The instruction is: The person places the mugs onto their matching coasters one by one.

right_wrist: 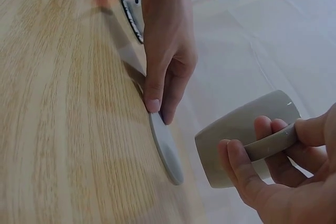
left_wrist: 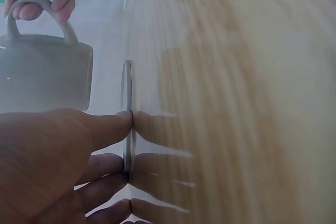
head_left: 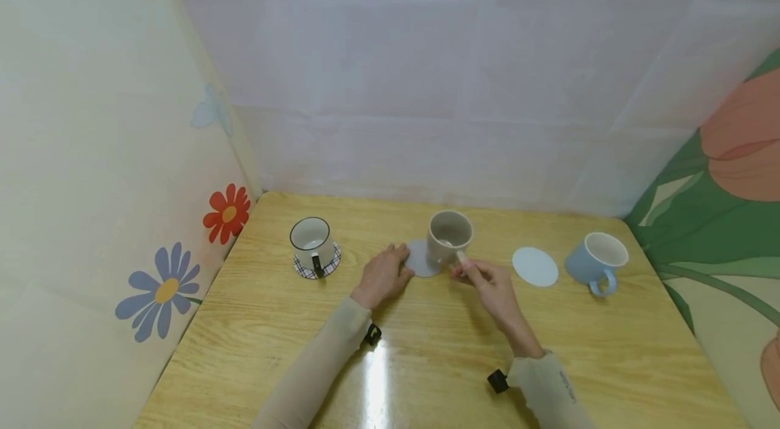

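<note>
My right hand point(head_left: 487, 283) holds a grey mug point(right_wrist: 239, 135) by its handle, fingers and thumb round the loop. The mug hangs above the table, over the right part of a round grey coaster point(head_left: 420, 260); a gap shows between its base and the coaster in the left wrist view. My left hand point(head_left: 384, 273) reaches down to the coaster's left edge. Thumb and fingertips point(left_wrist: 123, 119) touch the rim, with fairly straight fingers. The coaster lies flat on the wood-grain table.
A white mug with a black rim point(head_left: 311, 243) stands on a checked coaster point(head_left: 332, 265) at the left. To the right, a pale round coaster point(head_left: 535, 266) lies beside a light blue mug point(head_left: 585, 263). White cloth point(head_left: 365, 77) hangs behind the table point(head_left: 426, 361).
</note>
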Action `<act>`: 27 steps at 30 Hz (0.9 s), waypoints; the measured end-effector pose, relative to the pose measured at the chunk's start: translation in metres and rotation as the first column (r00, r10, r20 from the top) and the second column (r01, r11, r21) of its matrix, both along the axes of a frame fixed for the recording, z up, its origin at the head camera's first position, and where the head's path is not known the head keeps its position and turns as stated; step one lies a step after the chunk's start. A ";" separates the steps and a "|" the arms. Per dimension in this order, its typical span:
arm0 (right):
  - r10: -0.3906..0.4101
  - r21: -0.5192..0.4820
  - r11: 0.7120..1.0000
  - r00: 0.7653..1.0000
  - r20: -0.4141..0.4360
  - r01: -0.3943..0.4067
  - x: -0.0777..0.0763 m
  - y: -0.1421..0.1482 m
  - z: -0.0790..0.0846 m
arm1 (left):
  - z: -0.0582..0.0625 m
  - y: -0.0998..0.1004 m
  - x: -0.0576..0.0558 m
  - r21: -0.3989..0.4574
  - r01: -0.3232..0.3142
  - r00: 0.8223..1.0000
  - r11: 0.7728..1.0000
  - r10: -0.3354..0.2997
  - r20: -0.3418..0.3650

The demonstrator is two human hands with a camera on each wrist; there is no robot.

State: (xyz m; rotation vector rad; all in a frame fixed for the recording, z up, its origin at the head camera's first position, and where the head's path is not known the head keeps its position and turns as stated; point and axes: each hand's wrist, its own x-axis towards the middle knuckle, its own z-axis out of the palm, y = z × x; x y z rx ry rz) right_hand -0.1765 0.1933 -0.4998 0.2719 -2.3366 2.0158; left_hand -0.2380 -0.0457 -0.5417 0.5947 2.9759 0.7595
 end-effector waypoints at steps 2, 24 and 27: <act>-0.002 -0.002 1.000 1.000 -0.002 0.002 0.000 0.000 0.000 | 0.000 0.000 0.000 -0.005 0.000 1.000 1.000 0.000 0.001; 0.023 -0.031 0.999 1.000 0.004 -0.023 -0.004 -0.004 -0.001 | 0.007 0.002 0.004 -0.019 -0.003 1.000 1.000 0.003 -0.008; 0.026 -0.029 0.999 1.000 0.001 -0.026 -0.005 -0.006 -0.001 | 0.007 0.002 0.003 -0.015 -0.006 1.000 1.000 0.006 -0.003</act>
